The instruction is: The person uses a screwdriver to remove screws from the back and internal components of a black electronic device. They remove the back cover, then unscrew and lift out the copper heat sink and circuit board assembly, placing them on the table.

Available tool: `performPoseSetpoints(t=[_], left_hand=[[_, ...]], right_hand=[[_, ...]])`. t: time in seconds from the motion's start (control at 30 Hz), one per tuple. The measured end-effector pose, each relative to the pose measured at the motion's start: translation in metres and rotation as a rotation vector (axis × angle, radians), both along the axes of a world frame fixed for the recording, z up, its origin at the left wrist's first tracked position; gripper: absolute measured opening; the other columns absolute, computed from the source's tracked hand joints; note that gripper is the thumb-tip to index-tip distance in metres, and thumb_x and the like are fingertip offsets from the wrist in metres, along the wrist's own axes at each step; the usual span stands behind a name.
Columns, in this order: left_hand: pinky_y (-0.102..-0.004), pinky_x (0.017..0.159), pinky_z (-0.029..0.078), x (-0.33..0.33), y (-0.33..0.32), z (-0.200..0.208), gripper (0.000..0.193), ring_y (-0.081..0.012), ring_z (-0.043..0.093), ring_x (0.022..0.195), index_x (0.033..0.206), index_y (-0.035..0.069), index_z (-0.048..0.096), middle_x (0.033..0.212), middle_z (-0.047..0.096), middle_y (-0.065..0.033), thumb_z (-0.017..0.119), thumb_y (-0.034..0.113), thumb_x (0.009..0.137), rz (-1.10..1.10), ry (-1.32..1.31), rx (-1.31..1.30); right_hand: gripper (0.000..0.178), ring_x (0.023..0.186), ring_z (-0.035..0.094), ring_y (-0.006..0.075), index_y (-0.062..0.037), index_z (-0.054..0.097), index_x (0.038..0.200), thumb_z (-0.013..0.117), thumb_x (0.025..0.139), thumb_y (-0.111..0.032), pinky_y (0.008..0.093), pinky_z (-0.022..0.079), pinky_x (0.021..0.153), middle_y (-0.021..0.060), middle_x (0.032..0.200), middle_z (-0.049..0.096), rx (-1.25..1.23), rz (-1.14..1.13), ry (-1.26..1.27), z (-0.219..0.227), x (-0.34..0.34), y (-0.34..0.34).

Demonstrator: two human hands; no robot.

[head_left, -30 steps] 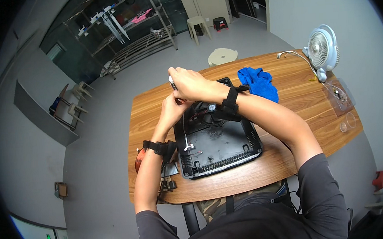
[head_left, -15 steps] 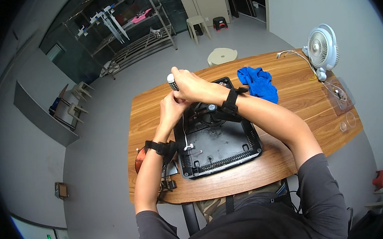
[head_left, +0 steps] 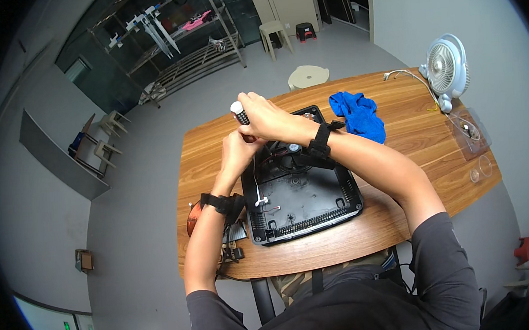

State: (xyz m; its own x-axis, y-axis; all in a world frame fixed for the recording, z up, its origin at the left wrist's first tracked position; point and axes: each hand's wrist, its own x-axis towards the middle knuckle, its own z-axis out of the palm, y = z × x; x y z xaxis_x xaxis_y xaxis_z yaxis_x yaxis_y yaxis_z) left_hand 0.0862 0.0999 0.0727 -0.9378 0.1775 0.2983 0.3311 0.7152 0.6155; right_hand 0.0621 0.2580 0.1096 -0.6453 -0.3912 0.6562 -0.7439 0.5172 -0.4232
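My right hand [head_left: 266, 119] is closed around a screwdriver [head_left: 240, 113] with a white end cap and a dark checkered handle, held nearly upright. My left hand [head_left: 236, 150] is closed just below, its fingers pinched at the tool's lower end; the tip is hidden. Both hands are over the far left corner of an opened black plastic housing [head_left: 316, 201] lying on the table. Inside it are a small round fan [head_left: 294, 163], partly covered by my right forearm, and a thin white cable [head_left: 256, 184] with a connector.
A blue cloth [head_left: 359, 115] lies right of the housing on the wooden table [head_left: 406, 179]. Farther right stand a white-and-blue fan [head_left: 445, 66] and a clear plastic sheet [head_left: 470, 135]. An orange-red object [head_left: 195, 220] and a black adapter [head_left: 239, 253] are near my left forearm.
My right fingers have shifted slightly on the screwdriver handle, exposing more of its checkered grip. My left hand stays at its lower end, and the housing stays in place.
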Motion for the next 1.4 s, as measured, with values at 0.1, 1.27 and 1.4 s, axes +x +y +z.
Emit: performPoseSetpoints(t=[0.1,1.27,1.4], left_hand=[[-0.0401,0.076,0.057,0.002,0.007,0.005,0.032,-0.0298,0.075,0.082,0.095,-0.004,0.074,0.086,0.076,-0.0178,0.083,0.022,0.08,0.059,-0.009,-0.176],[-0.0388,0.08,0.056,-0.016,-0.003,-0.029,0.017,-0.0282,0.074,0.084,0.093,-0.003,0.075,0.089,0.077,-0.0167,0.079,0.007,0.08,-0.248,-0.136,-0.079],[-0.0408,0.081,0.056,-0.017,-0.01,-0.033,0.018,-0.0302,0.074,0.087,0.093,-0.003,0.076,0.091,0.077,-0.0175,0.079,0.008,0.079,-0.255,-0.176,-0.153]], right_hand=[[0.043,0.092,0.064,0.0541,0.0082,0.045,0.106,0.074,0.079,-0.007,0.0551,0.055,0.081,0.0352,0.095,0.064,-0.006,-0.032,-0.095,0.004,0.004,-0.001],[0.044,0.089,0.065,0.0561,0.0085,0.041,0.107,0.071,0.075,0.001,0.0565,0.056,0.078,0.0364,0.091,0.063,-0.019,0.012,-0.125,0.005,0.006,0.01],[0.041,0.089,0.062,0.0544,0.0061,0.041,0.11,0.066,0.079,-0.001,0.0548,0.052,0.076,0.0335,0.092,0.061,-0.039,0.032,-0.166,0.01,0.005,0.009]])
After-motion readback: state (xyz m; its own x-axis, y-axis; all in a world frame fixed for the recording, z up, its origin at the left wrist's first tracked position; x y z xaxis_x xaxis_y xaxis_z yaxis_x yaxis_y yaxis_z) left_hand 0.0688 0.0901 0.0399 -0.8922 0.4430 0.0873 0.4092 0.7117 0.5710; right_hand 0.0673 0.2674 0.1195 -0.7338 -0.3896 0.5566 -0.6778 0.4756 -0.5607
